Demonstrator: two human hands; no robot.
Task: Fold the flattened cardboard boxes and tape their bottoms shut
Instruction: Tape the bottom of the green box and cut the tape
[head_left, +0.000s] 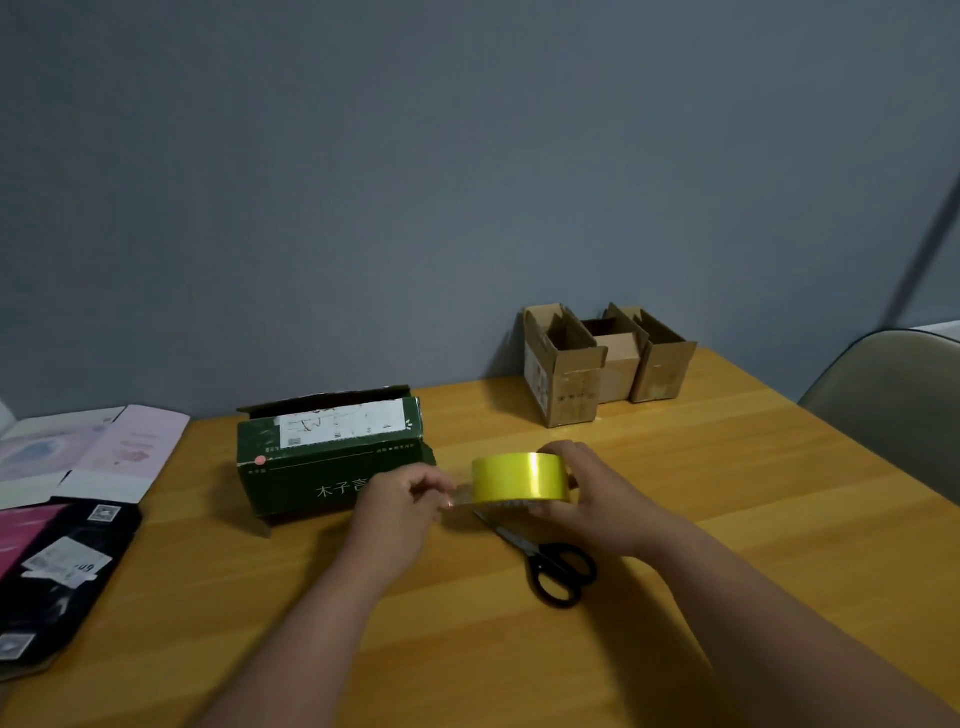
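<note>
A roll of yellow tape (521, 477) is held above the wooden table (727, 519) in my right hand (592, 488). My left hand (402, 496) pinches the loose end of the tape at the roll's left side. A folded dark green box (332, 457) with a white label lies on its side just left of my left hand, its flaps partly open. Black-handled scissors (550, 558) lie on the table under the roll.
Three small brown boxes (608, 364) stand upright at the back against the grey wall. Flattened pink and black boxes (67, 519) lie at the table's left edge. A chair back (893, 395) stands at the right.
</note>
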